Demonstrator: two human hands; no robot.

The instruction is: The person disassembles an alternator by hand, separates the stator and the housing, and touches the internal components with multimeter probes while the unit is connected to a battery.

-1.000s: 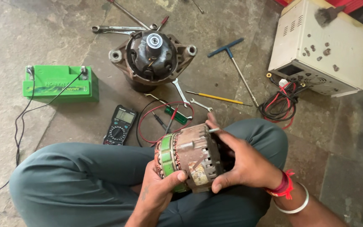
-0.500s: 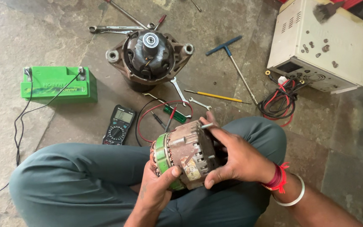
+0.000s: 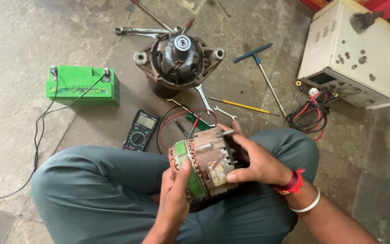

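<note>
Held part: an alternator stator housing (image 3: 206, 162), round and drum-shaped, with rusty, stained metal on its face, copper windings around the rim and a green band on the side toward the left hand; it sits above the person's lap, between crossed legs in grey-green trousers (image 3: 100, 194).
Left hand (image 3: 174, 194): wrapped under the green side, thumb pressed on the rim, gripping the housing.
Right hand (image 3: 256, 160): clasped over the far side, fingers closed on the housing; red thread and a white bangle on the wrist.
Just beyond: a black multimeter (image 3: 141, 130) with red and black leads, a green-handled screwdriver (image 3: 197, 119), small spanners.
Further out: a dark alternator body (image 3: 179, 58), a green battery (image 3: 81, 85), a yellow screwdriver (image 3: 242, 106), a T-handle wrench (image 3: 262, 74).
Far right: a cream metal box (image 3: 353, 54).
</note>
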